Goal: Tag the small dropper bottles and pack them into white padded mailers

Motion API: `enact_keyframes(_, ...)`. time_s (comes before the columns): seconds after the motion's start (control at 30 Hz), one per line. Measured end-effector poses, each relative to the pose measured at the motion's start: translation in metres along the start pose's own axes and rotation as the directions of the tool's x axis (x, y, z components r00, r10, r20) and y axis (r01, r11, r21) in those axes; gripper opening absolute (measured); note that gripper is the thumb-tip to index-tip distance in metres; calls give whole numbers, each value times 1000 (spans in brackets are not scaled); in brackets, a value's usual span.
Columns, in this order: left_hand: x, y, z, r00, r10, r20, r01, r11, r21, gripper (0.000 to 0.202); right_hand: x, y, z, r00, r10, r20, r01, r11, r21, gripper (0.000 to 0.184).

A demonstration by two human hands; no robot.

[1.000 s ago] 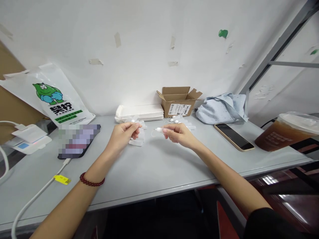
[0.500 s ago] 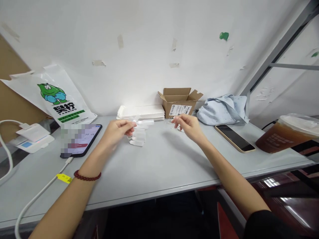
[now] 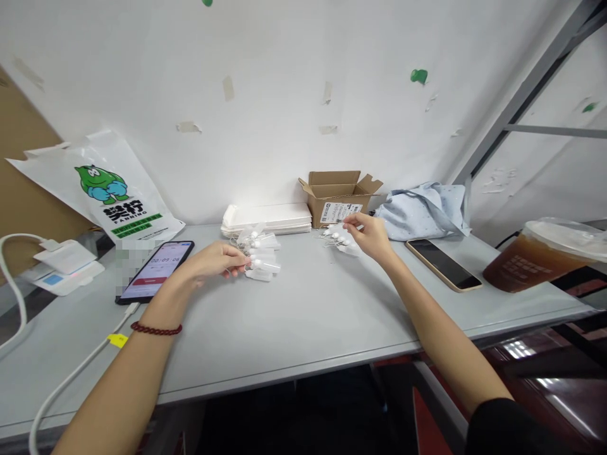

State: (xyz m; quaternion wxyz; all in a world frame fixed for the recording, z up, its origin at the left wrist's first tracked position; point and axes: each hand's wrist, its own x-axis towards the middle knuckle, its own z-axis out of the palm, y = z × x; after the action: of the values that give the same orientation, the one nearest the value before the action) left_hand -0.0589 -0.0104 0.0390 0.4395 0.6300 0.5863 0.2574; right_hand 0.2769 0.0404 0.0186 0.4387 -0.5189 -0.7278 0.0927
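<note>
Wall: A pale wall (image 3: 275, 76) with scraps of tape backs the scene.
Desk: A grey desk (image 3: 303, 316) stretches beneath both of the person's arms.
Shopping bag: A white plastic bag (image 3: 142, 183) with a green cartoon figure leans at the far left.
Right-hand corner: A lidded cup (image 3: 526, 259) of brown drink stands near a pale blue cloth bag (image 3: 403, 218).
Carton: An open cardboard box (image 3: 363, 205) sits against the wall, just beside a low white stack (image 3: 268, 218).
Left hand: The left hand (image 3: 215, 260), its wrist ringed by a dark red bracelet (image 3: 156, 330), pinches the white end of a small capped piece (image 3: 266, 265) at the near side of the left cluster.
Right hand: The right hand (image 3: 370, 232) hovers by the right cluster, fingers curled, thumb near forefinger; whether they grip anything cannot be told.
Phones: A lit phone (image 3: 159, 265) lies left, a dark phone (image 3: 443, 265) right.
Capped pieces: Clear and white, they lie in a left cluster (image 3: 265, 242) before the stack and a right cluster (image 3: 348, 250) before the box.
</note>
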Motion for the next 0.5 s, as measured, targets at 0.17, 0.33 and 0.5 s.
enact_keyframes(0.17, 2, -6, -4, 997, -72, 16, 71, 997, 35, 23, 0, 1, -3, 994, 10, 113, 1, 995, -99, 12)
enact_keyframes(0.33, 6, -11, -6, 988, -133, -84, 141, 984, 106, 22, 1, 5, -12, 959, 48, 280, 17, 975, -223, 11)
enact_keyframes(0.5, 12, -13, -3, 943, -78, -323, 141, 974, 177, 24, 4, 17, -21, 892, 187, 411, 8, 903, -429, 10)
